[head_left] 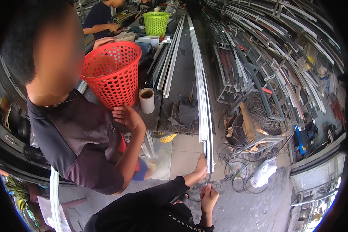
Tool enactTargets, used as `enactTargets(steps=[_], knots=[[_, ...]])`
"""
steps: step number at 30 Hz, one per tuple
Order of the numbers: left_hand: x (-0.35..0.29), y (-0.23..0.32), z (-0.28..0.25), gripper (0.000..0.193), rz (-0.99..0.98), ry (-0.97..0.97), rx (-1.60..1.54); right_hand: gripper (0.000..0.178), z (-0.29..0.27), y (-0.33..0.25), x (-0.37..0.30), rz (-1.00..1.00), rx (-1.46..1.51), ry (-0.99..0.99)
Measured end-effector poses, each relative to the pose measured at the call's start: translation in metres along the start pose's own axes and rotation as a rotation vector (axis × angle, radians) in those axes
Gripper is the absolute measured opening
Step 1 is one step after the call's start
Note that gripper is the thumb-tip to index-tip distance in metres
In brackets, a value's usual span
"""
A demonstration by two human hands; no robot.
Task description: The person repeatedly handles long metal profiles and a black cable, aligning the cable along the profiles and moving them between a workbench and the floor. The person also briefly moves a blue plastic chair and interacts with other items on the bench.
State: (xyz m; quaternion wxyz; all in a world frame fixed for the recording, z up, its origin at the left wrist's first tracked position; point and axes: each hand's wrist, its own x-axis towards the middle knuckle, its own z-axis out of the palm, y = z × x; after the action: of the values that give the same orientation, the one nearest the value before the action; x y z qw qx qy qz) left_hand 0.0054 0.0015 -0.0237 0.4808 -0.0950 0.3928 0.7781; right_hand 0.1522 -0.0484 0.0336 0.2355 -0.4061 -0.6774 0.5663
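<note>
Long white metal profiles [202, 96] run from the bench toward me, their near ends sticking out past its edge. My left hand [199, 167] is closed round them near that end, its fingers partly hidden behind the metal. Just below, my right hand [209, 196] is closed in a pinch on a thin dark strip [209, 177] hanging from the profile end. What the strip is made of is too small to tell.
At left a co-worker [81, 147] holds a red perforated basket [116, 73] over the bench [178, 77]. On the bench are a tape roll [146, 100], scissors [190, 98] and more profiles [174, 58]. Right: a profile rack [255, 46], cable coils [259, 112], a white plastic bag [264, 172].
</note>
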Motion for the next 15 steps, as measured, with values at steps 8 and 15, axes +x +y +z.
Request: enactTargets(steps=[8,15], knots=[[0.001,0.001,-0.001,0.039,0.005,-0.003,-0.028,0.042,0.009,-0.018,0.005,0.256,0.393,-0.232],[0.001,0.000,0.001,0.038,0.065,0.035,0.010,0.043,-0.008,-0.020,0.008,0.302,0.451,-0.049]])
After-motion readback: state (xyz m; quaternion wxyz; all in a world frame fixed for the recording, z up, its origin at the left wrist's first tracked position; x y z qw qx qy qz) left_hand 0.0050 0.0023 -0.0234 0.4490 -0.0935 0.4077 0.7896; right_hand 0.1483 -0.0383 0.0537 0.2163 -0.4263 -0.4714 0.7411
